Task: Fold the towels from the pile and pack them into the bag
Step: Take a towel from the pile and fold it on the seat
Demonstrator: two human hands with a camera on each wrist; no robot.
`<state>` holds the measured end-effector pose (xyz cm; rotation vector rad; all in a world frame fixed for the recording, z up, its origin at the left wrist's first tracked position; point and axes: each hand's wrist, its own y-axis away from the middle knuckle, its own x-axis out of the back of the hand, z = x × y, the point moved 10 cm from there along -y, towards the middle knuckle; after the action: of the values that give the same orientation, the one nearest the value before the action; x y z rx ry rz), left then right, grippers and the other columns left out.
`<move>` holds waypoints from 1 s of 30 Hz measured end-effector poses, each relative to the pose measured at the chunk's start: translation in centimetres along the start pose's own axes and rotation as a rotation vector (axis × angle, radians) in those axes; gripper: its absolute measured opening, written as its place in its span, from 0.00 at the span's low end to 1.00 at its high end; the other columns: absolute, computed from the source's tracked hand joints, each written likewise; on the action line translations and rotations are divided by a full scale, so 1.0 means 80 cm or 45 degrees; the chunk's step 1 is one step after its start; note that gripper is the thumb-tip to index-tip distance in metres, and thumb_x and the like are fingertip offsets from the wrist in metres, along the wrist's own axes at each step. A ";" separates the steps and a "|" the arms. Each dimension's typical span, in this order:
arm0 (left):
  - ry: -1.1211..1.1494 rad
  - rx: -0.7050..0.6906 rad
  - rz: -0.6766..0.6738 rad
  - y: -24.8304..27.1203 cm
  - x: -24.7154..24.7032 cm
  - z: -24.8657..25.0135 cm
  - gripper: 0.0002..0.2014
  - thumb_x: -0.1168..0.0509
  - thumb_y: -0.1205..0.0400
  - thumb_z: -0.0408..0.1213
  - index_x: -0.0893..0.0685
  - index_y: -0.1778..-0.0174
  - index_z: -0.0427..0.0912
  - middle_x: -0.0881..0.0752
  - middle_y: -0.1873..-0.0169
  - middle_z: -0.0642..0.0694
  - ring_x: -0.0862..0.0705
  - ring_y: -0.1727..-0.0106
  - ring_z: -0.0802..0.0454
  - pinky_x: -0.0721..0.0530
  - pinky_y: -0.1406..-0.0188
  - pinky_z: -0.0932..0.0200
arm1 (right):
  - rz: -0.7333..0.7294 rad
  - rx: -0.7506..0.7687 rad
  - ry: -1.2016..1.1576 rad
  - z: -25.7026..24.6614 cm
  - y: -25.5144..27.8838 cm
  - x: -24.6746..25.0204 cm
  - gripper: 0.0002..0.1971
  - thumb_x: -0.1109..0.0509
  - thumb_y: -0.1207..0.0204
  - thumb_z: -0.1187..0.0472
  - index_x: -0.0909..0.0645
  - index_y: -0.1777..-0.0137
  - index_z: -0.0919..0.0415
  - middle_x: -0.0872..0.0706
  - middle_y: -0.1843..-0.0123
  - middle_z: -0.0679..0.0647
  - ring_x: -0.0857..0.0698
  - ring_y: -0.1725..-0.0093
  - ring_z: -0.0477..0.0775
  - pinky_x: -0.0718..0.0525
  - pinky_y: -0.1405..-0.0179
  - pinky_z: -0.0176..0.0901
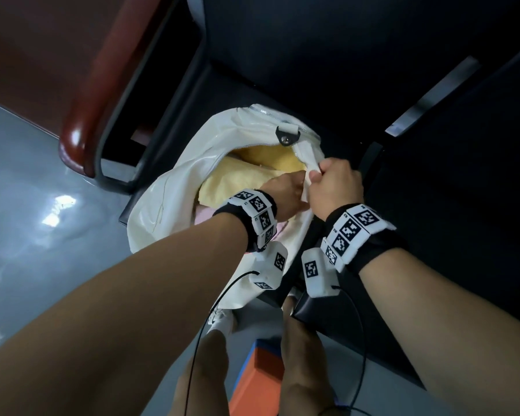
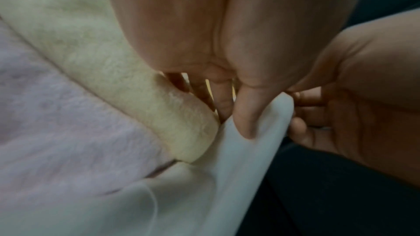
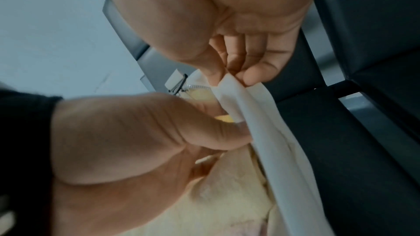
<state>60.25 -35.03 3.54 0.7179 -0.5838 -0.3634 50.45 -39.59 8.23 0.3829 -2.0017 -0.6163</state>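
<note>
A white bag (image 1: 168,187) lies open on a dark seat. Inside it a yellow towel (image 1: 231,181) sits on top of a pink towel (image 1: 203,216). My left hand (image 1: 285,190) reaches into the mouth of the bag. Its fingers (image 2: 223,103) point straight down between the yellow towel (image 2: 136,78) and the bag wall (image 2: 227,168), with the thumb lying against that wall. My right hand (image 1: 333,181) pinches the bag's rim (image 3: 250,107) between thumb and curled fingers and holds it up. The two hands almost touch.
The seat (image 1: 373,85) is black, with a metal frame (image 1: 174,94) and a reddish wooden armrest (image 1: 102,85) to the left. Grey floor (image 1: 27,205) lies beyond. An orange and blue box (image 1: 258,376) and a white shoe (image 1: 221,321) are below my arms.
</note>
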 end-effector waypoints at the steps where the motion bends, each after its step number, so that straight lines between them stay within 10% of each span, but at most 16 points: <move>1: -0.002 0.017 -0.013 0.002 0.001 0.001 0.09 0.29 0.17 0.39 0.16 0.42 0.47 0.11 0.44 0.43 0.13 0.41 0.42 0.15 0.38 0.48 | 0.000 0.001 -0.031 0.000 0.001 0.003 0.08 0.36 0.15 0.60 0.17 0.52 0.62 0.15 0.53 0.63 0.18 0.47 0.68 0.21 0.52 0.50; 6: 0.008 -0.042 0.037 0.016 0.021 0.001 0.18 0.31 0.15 0.47 0.29 0.67 0.48 0.15 0.59 0.42 0.19 0.57 0.44 0.19 0.54 0.49 | 0.013 -0.007 -0.027 0.006 0.000 0.012 0.07 0.37 0.15 0.62 0.18 0.48 0.59 0.14 0.52 0.62 0.16 0.45 0.68 0.25 0.54 0.48; 11: -0.075 -0.133 0.194 0.052 0.029 0.011 0.19 0.39 0.11 0.50 0.30 0.66 0.48 0.18 0.64 0.41 0.21 0.58 0.38 0.30 0.62 0.51 | 0.052 0.006 0.001 -0.011 0.008 0.012 0.12 0.35 0.17 0.59 0.16 0.39 0.60 0.12 0.41 0.62 0.16 0.37 0.68 0.19 0.43 0.52; 22: 0.666 0.130 0.479 0.034 0.076 -0.040 0.13 0.38 0.10 0.44 0.16 0.34 0.44 0.09 0.56 0.43 0.09 0.54 0.40 0.09 0.47 0.40 | 0.147 0.240 -0.088 -0.068 -0.028 0.032 0.22 0.27 0.22 0.49 0.22 0.30 0.52 0.10 0.41 0.56 0.15 0.35 0.62 0.17 0.38 0.52; 27: 1.033 0.208 0.558 -0.009 0.082 -0.045 0.06 0.35 0.12 0.38 0.12 0.47 0.45 0.11 0.62 0.43 0.13 0.59 0.43 0.09 0.45 0.35 | 0.065 0.309 -0.103 -0.087 -0.048 0.024 0.21 0.27 0.23 0.47 0.17 0.31 0.48 0.09 0.43 0.52 0.14 0.39 0.58 0.18 0.40 0.47; 30: 1.106 0.255 0.601 -0.017 0.086 -0.044 0.05 0.31 0.13 0.36 0.11 0.52 0.42 0.13 0.69 0.45 0.16 0.69 0.49 0.10 0.58 0.51 | 0.050 0.323 -0.114 -0.091 -0.063 0.018 0.15 0.25 0.25 0.47 0.12 0.41 0.51 0.08 0.52 0.51 0.12 0.46 0.58 0.14 0.45 0.50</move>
<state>67.60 -37.62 3.00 0.8192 0.0536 0.4489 56.18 -46.34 9.33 0.4738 -2.1757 -0.3604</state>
